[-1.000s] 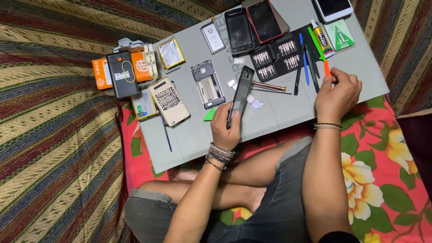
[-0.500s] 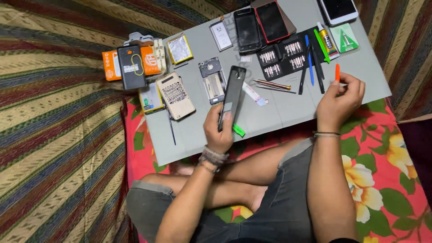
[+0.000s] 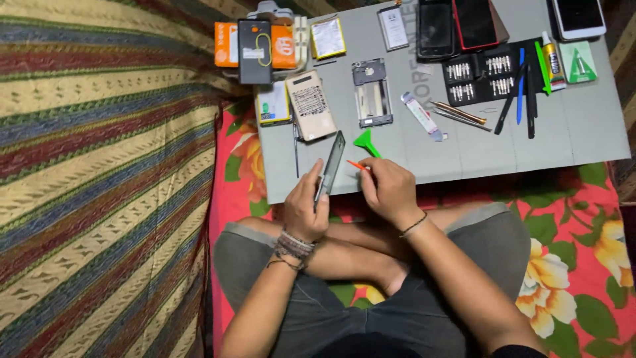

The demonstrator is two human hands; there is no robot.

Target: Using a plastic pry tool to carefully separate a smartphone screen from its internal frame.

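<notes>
Striped and floral cloths are covering the floor where a person is sitting cross-legged before a grey work mat crowded with phone parts. The left hand is gripping a dark phone, holding it on edge just above the mat's near border, its top tilting toward the mat. The right hand is pinching a thin orange pry tool, whose tip is pointing at the phone's side, close to it but seemingly not yet touching.

By the look of it, the step in hand is working at the phone's edge, and the next move probably calls for a steady grip from the left hand while the tip meets the seam squarely.

Beside the hands, one green triangular pick is lying on the mat. Farther off are sitting one bare phone frame, one beige back cover, one black tray of screwdriver bits and three phones along the far edge. One orange box is resting at the far left corner.
</notes>
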